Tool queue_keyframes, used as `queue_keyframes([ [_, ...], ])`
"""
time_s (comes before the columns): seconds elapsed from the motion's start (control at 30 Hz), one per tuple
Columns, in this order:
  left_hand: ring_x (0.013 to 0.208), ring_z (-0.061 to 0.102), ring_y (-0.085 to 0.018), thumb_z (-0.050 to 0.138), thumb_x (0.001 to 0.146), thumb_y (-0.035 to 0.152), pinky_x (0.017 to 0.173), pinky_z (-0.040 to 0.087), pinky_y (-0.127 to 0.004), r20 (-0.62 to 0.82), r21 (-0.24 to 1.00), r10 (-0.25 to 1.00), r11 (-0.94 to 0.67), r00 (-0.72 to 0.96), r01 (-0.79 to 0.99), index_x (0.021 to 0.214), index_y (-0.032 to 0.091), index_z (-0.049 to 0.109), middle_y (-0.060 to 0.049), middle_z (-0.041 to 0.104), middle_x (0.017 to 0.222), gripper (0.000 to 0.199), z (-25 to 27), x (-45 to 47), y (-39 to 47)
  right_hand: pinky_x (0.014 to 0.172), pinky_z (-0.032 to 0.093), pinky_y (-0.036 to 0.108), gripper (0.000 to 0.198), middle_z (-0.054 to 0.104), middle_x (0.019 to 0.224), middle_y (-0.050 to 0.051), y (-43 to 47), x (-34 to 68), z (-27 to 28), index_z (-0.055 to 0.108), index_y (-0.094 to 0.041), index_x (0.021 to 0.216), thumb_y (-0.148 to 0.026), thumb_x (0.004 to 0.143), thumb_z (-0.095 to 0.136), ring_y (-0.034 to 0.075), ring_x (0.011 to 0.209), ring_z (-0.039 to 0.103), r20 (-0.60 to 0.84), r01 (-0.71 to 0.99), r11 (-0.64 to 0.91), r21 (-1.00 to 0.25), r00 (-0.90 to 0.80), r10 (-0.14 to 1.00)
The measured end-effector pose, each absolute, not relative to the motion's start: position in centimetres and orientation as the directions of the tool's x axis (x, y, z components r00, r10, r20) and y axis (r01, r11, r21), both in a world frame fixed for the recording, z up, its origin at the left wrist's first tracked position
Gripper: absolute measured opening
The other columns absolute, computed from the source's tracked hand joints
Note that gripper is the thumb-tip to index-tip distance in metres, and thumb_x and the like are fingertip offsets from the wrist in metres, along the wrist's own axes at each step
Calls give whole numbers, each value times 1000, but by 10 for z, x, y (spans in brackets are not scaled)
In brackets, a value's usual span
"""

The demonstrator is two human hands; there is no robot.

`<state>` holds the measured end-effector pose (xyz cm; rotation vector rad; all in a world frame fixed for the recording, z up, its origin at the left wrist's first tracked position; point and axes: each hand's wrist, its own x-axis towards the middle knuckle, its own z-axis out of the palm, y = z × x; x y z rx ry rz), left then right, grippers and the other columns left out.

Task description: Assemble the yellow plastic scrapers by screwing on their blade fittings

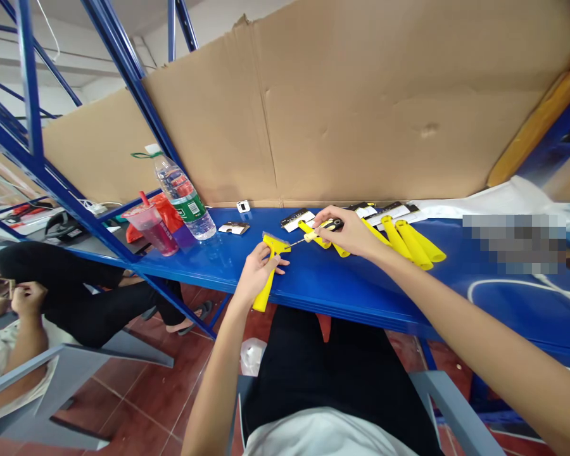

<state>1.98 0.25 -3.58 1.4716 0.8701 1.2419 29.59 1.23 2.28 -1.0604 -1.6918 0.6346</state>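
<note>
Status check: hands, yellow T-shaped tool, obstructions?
Left hand gripping yellow T-shaped tool. Right hand holding screwdriver, tip at or near tool's head. No visible obstruction between them; yellow tubes off to the right.

Yellow scraper (266,291), black-and-yellow screwdriver (310,237), blue tabletop (342,278), brown cardboard (361,114)

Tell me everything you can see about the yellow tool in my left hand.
The yellow tool looks like smooth plastic: a long handle widening into a roughly T-shaped head, with a greyish strip along the far edge. Your left hand grips it near the head, thumb on top. It slants, head away from you, handle end crossing the near edge of the blue table in this view. The tip of the screwdriver in your right hand meets the head's right side.
</note>
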Motion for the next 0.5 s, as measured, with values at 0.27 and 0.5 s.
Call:
queue_keyframes([
  [0.27, 101, 86, -29, 88, 93, 37, 70, 66, -30, 261, 965, 936, -250, 235, -76, 126, 18, 64, -15, 78, 129, 45, -34, 20, 2, 69, 59, 41, 41, 82, 113, 8, 14, 294, 20, 63, -29, 117, -38, 83, 85, 28, 86, 78, 510, 347, 495, -797, -53, 859],
  [0.5, 100, 87, -29, 88, 94, 37, 71, 66, -30, 258, 966, 936, -246, 239, -82, 129, 20, 62, -16, 78, 134, 47, -36, 20, 3, 65, 56, 43, 27, 79, 87, 6, 14, 295, 21, 68, -26, 97, -53, 98, 75, 21, 58, 68, 419, 402, 399, -824, -41, 907],
])
